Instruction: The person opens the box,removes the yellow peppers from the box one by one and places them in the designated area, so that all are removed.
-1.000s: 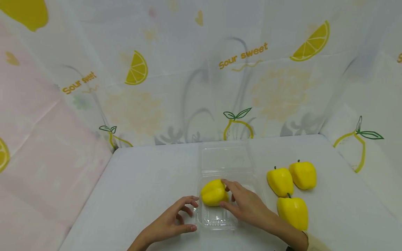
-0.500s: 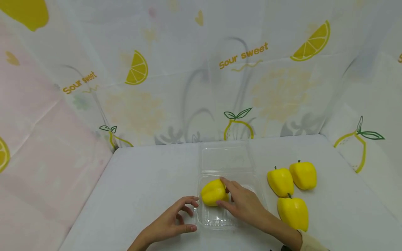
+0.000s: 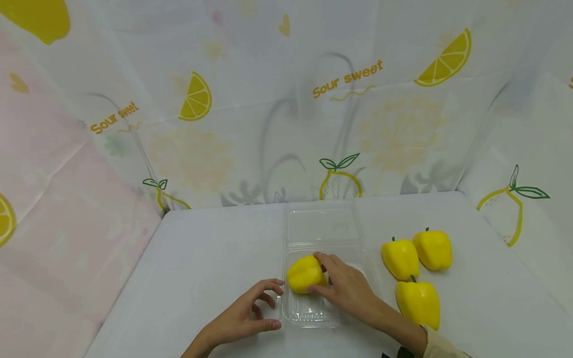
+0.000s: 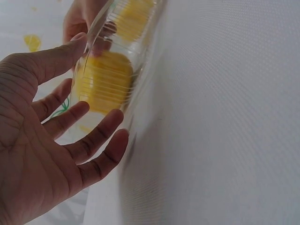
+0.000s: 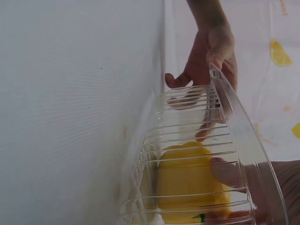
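A yellow bell pepper [image 3: 303, 274] lies on its side in the left part of a clear plastic clamshell box [image 3: 311, 318]. My right hand [image 3: 351, 288] reaches over the box and holds this pepper by its right end, thumb in front and fingers behind. Through the ribbed wall in the right wrist view, the pepper [image 5: 187, 180] shows a bit of green stem near my fingers. My left hand [image 3: 243, 314] is at the box's left side, fingers spread and slightly bent. In the left wrist view, the left hand's fingertips [image 4: 115, 119] are close to the wall; contact is hard to tell.
Three more yellow bell peppers, one nearest [image 3: 418, 303], one in the middle [image 3: 400, 259] and one farthest [image 3: 433, 250], stand right of the box on the white table [image 3: 215, 248]. The box's open lid [image 3: 322, 223] lies flat toward the lemon-print backdrop [image 3: 277, 124].
The right thumb has slid a little to the left along the pepper's front, and the right forearm has shifted slightly left. The left hand, pepper and box look unchanged.
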A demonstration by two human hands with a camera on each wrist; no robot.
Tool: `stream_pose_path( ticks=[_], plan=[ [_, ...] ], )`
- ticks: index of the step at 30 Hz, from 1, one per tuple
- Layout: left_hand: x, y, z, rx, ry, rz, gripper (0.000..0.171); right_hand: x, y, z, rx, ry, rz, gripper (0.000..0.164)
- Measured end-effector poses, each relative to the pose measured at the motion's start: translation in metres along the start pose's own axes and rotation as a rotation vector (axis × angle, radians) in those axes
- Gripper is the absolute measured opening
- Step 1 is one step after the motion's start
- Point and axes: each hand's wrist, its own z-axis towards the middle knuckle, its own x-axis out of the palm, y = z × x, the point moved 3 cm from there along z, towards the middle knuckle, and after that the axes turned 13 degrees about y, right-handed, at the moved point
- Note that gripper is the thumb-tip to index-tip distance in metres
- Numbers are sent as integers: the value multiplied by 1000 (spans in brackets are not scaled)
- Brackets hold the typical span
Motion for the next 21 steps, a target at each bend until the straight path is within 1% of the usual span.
stream_pose_path(
  ticks=[5, 11, 17, 21],
  plan=[
    [0, 1, 1, -6, 3, -7, 64, 0, -2, -1, -13, -7, 15, 66],
    [0, 1, 2, -9, 3, -9, 63, -2, -4, -5, 0, 8, 27, 65],
    [0, 1, 1, -4, 5, -3, 63, -9, -7, -12, -3, 27, 45, 64],
    [0, 2, 1, -9, 2, 5, 67, -16, -8, -18, -11, 22, 57, 65]
  ],
)
